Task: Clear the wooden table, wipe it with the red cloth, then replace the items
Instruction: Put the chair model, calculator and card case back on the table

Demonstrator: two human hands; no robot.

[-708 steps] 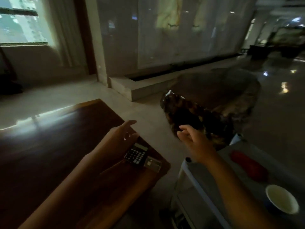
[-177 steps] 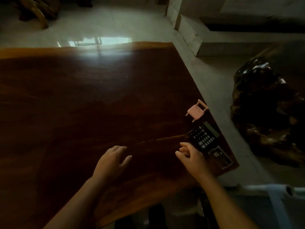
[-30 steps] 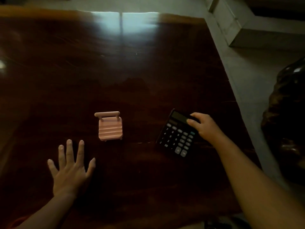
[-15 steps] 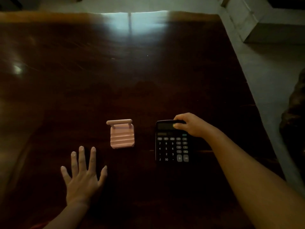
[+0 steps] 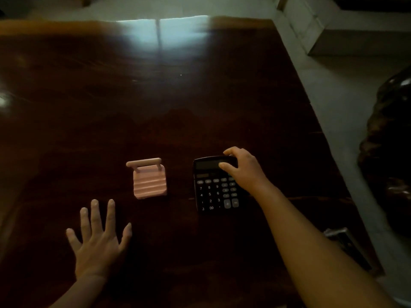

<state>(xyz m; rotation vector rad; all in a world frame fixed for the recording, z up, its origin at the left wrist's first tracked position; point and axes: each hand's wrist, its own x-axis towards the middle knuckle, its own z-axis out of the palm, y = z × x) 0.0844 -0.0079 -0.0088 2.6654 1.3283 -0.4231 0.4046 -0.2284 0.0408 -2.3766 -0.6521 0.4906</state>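
Note:
A black calculator (image 5: 214,190) lies flat near the middle of the dark wooden table (image 5: 155,107), keys facing me. My right hand (image 5: 243,168) grips its top right corner, thumb on the display and fingers behind the top edge. A small pink chair-shaped stand (image 5: 148,178) rests on the table just left of the calculator, apart from it. My left hand (image 5: 97,238) lies flat on the wood below and left of the stand, fingers spread, holding nothing. The red cloth is not in view.
A small dark metal-edged object (image 5: 347,245) lies near the table's right front corner, partly behind my right forearm. Pale floor runs along the table's right edge, with a dark glossy carved mass (image 5: 391,152) and a stone step (image 5: 333,30) beyond.
The calculator was turned from a slant to square with me and now sits straight. My right hand shifted to its top right corner. The pink stand and my left hand stayed put.

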